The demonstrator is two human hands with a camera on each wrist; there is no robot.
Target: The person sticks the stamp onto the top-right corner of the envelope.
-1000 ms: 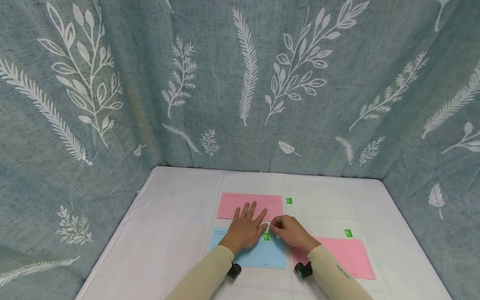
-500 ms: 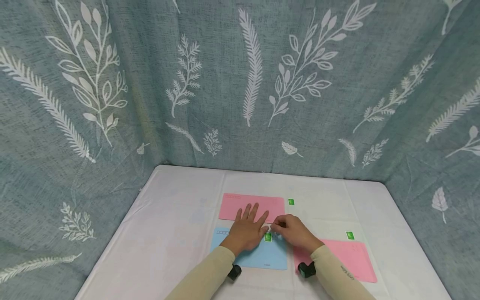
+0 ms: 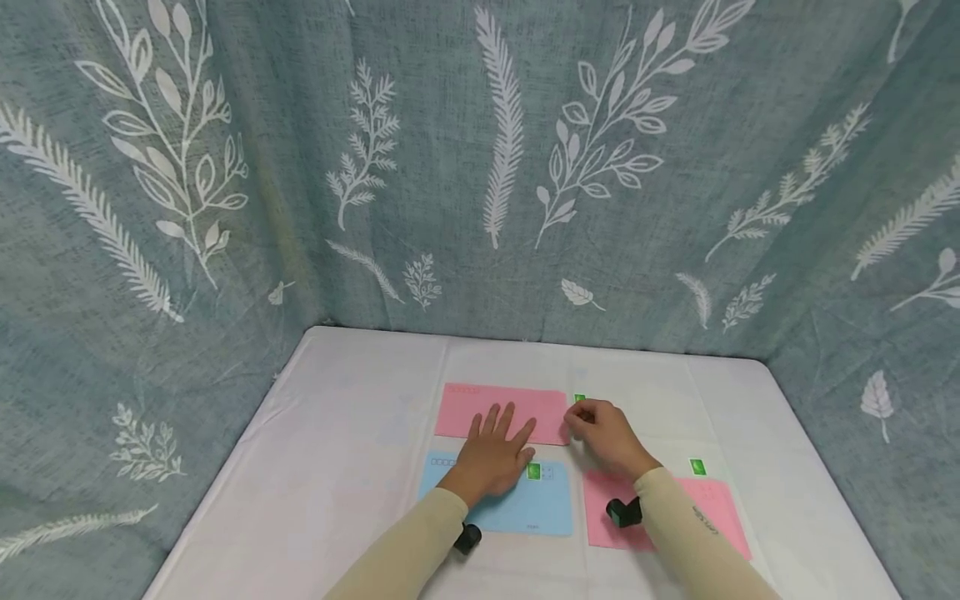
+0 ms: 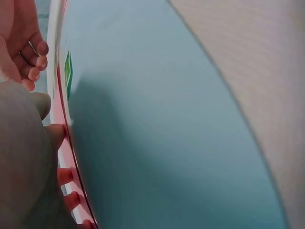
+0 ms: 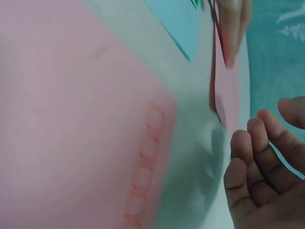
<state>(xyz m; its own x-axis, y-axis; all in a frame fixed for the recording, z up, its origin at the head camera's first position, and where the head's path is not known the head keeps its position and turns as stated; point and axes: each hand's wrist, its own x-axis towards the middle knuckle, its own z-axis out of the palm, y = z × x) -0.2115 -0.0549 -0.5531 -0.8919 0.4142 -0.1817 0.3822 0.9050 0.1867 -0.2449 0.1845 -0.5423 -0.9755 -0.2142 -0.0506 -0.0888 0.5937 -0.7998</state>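
Observation:
My left hand (image 3: 491, 457) rests with fingers spread across the blue envelope (image 3: 517, 510), its fingertips reaching onto the far pink envelope (image 3: 465, 408). A small green stamp (image 3: 533, 472) lies at the blue envelope's upper right, just beside the left thumb. At the right end of the far pink envelope is my right hand (image 3: 609, 437), partly covering another green stamp (image 3: 580, 398). In the right wrist view the right hand's fingers (image 5: 242, 148) are loosely bent, the thumb stands apart, and nothing shows between them.
A second pink envelope (image 3: 708, 508) lies at the right, partly under the right forearm. Just above its upper edge is a third green stamp (image 3: 697, 467). Everything lies on a white-covered table (image 3: 352, 433), with a leaf-patterned curtain (image 3: 450, 167) behind it.
My right hand has moved from beside the blue envelope's stamp up and right to the far pink envelope's right end. The left hand stays in place.

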